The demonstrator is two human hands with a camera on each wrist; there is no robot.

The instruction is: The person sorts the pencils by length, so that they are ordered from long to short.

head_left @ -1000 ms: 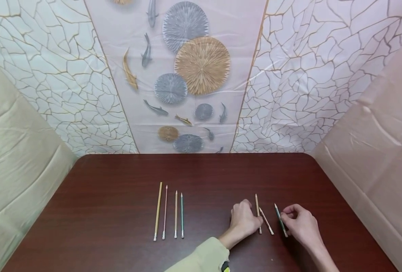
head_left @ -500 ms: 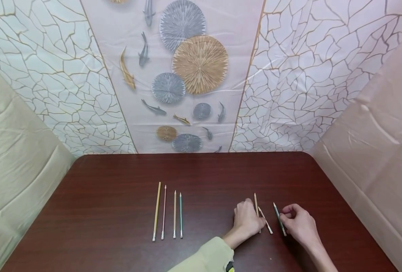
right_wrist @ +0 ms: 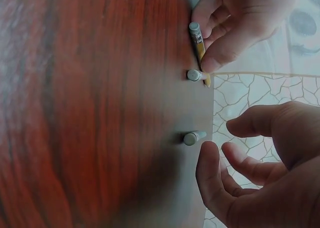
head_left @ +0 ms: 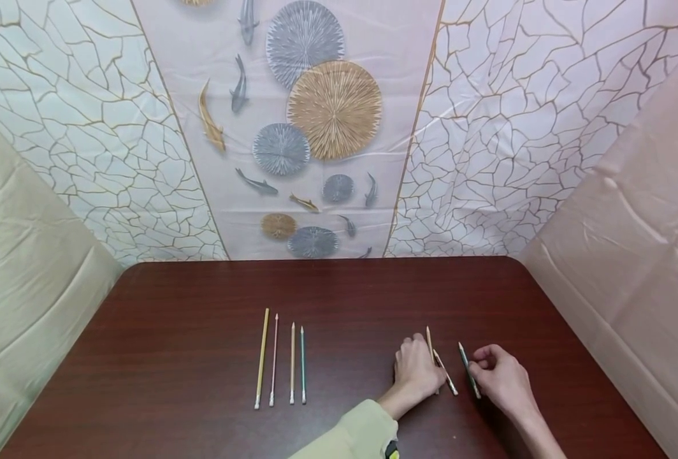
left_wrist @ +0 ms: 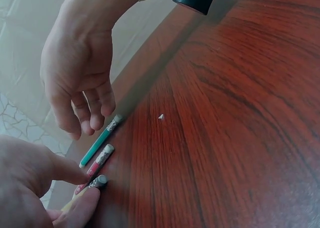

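Note:
On the right of the table, my left hand [head_left: 416, 373] pinches a short yellow pencil [head_left: 429, 341] between thumb and finger; its eraser end [right_wrist: 195, 30] shows in the right wrist view. Just right of it slants a short pink pencil [head_left: 445, 373], its point close to the yellow one. A short green pencil [head_left: 467, 365] lies farther right, tip pointing away from me. My right hand [head_left: 505, 382] hovers beside this green pencil with thumb and fingers loosely bent and apart. In the left wrist view, its fingertips hang just off the green pencil's eraser end [left_wrist: 114, 121].
Left of centre on the dark wood table [head_left: 167, 357] lie a long yellow pencil [head_left: 262, 357], a pink pencil [head_left: 274, 360], a tan pencil [head_left: 292, 363] and a teal pencil [head_left: 302, 364], side by side. A tiny white scrap [left_wrist: 161, 117] sits near the hands.
My left hand has shifted slightly right and covers more of the short yellow pencil. The right hand holds its place by the green pencil. The head view has swung a little.

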